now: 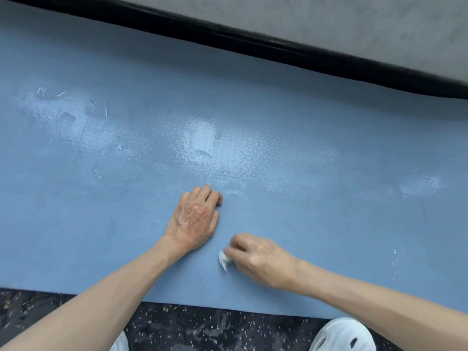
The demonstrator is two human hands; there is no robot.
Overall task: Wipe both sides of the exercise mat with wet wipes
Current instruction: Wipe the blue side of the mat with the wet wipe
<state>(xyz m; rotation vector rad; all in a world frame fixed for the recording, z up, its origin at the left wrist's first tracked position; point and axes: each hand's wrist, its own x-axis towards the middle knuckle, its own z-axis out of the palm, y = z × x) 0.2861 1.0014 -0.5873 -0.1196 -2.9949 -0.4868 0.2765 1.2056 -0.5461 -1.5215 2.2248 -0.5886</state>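
1. The exercise mat point(329, 211) is blue and lies flat on the floor point(202, 325), which is dark with light speckles. The mat fills most of the view from 9 o'clock to 3 o'clock, and its near edge runs along the bottom.
2. The left hand point(193, 219) rests palm down on the mat, a little under the middle of the view. Its fingers are close together and point toward 1 o'clock, with the tips bent down onto the surface. It holds nothing that I can see.
3. The right hand point(263, 259) is at 4 o'clock from the left hand, near it but apart. Its fingers are curled and pinch a small crumpled white wet wipe point(224, 259).
4. The wet wipe sticks out at the 9 o'clock side of the right hand and touches the mat.
5. Shiny wet patches point(202, 138) are on the mat at 12 o'clock from the left hand, and more of them toward 10 o'clock and 3 o'clock.
6. Small white shreds point(394, 252) lie on the mat at 3 o'clock from the right hand.
7. A black baseboard point(253, 44) runs behind the far edge of the mat, with a grey wall point(354, 21) above it.
8. A white shoe point(342, 335) is on the floor at 5 o'clock, under the right forearm.
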